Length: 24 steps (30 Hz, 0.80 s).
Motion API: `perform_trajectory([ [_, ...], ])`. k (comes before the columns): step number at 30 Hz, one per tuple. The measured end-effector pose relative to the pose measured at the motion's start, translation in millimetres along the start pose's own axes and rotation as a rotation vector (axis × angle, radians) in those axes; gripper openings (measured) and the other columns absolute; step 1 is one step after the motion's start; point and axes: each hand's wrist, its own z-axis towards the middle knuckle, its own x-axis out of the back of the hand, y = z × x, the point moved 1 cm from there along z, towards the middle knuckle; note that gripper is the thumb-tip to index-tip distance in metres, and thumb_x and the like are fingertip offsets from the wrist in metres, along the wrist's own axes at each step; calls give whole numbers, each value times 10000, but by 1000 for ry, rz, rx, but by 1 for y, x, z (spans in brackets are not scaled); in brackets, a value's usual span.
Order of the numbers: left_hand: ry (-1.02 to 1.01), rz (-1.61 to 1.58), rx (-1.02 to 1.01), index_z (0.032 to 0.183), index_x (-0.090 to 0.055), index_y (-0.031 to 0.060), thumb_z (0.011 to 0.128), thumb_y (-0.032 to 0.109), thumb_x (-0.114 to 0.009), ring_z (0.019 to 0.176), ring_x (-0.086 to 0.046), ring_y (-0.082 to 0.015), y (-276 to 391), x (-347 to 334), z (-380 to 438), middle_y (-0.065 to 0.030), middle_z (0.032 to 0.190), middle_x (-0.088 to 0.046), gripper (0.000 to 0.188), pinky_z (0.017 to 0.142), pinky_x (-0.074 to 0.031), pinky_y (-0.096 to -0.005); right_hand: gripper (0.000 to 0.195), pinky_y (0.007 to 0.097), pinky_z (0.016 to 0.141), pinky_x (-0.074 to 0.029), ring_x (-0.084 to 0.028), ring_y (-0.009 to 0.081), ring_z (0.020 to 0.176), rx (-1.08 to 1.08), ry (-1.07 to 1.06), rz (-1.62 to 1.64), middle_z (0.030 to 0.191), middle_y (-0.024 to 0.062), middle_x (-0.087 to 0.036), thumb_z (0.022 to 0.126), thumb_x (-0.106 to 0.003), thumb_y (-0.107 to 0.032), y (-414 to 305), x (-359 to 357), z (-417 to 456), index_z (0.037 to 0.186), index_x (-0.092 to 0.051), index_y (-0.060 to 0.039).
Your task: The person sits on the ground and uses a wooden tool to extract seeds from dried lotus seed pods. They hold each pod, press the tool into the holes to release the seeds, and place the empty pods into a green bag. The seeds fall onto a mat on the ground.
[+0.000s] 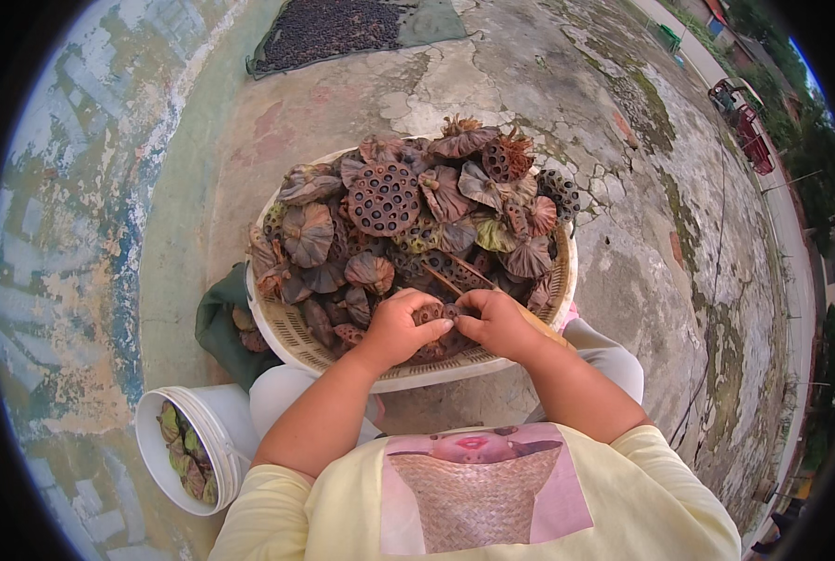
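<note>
My left hand (398, 328) and my right hand (499, 324) meet over the near side of a white-rimmed plastic basket (417, 381). Between their fingertips they grip a small brown lotus seed pod (430, 313), partly hidden by the thumbs. Dried lotus pods are heaped in the basket, among them a large one (384, 199) facing up, dark seeds in its holes. A pair of bamboo strips, perhaps tongs (443, 280), slants across the pods and passes beneath my right hand and forearm; whether that hand touches them I cannot tell.
At lower left a white bucket (232, 421) lies tilted with greenish pods inside. A dark green sack (214, 315) with pods sits left of the basket. Dark seeds (333, 31) are spread on a green mat (431, 21) ahead. A peeling wall (74, 245) stands left; cracked concrete (642, 280) extends right.
</note>
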Motion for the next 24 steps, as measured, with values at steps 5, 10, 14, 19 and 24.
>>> perform_trajectory([
  [5, -59, 54, 16, 891, -640, 5, 774, 204, -718, 759, -556, -170, -5, 3, 1, -74, 823, -599, 244, 694, -445, -310, 154, 288, 686, -465, -530, 103, 753, 13, -73, -13, 796, 42, -603, 849, -630, -110, 1, -4, -3, 947, -622, 8],
  [10, -110, -71, -26, 839, -624, -22, 795, 189, -676, 695, -562, -192, 3, 5, 3, -110, 766, -594, 222, 641, -456, -311, 179, 265, 722, -453, -518, 91, 785, -48, -174, 259, 848, 17, -594, 871, -609, -100, 11, -5, -2, 1020, -593, -1],
  [14, -171, -261, 82, 858, -607, -32, 840, 148, -629, 668, -530, -113, 5, 9, 1, -63, 762, -597, 182, 620, -444, -268, 196, 249, 763, -450, -528, 79, 815, -58, -298, 581, 895, -1, -598, 876, -605, -91, 15, -2, -2, 1049, -581, -3],
  [19, -139, -507, 234, 946, -586, 14, 897, 134, -581, 722, -487, -22, 1, 5, -4, 20, 819, -573, 130, 627, -430, -207, 170, 238, 808, -448, -543, 85, 837, -82, -291, 771, 924, -2, -602, 870, -608, -53, 15, 2, 2, 1031, -581, -9],
  [24, -15, -370, 207, 954, -591, 3, 893, 142, -595, 718, -504, -40, -8, -2, 0, 7, 820, -583, 152, 631, -440, -224, 250, 302, 761, -470, -585, 188, 797, 272, 154, 161, 884, 52, -614, 784, -688, -55, 14, 1, 6, 1013, -600, -11],
])
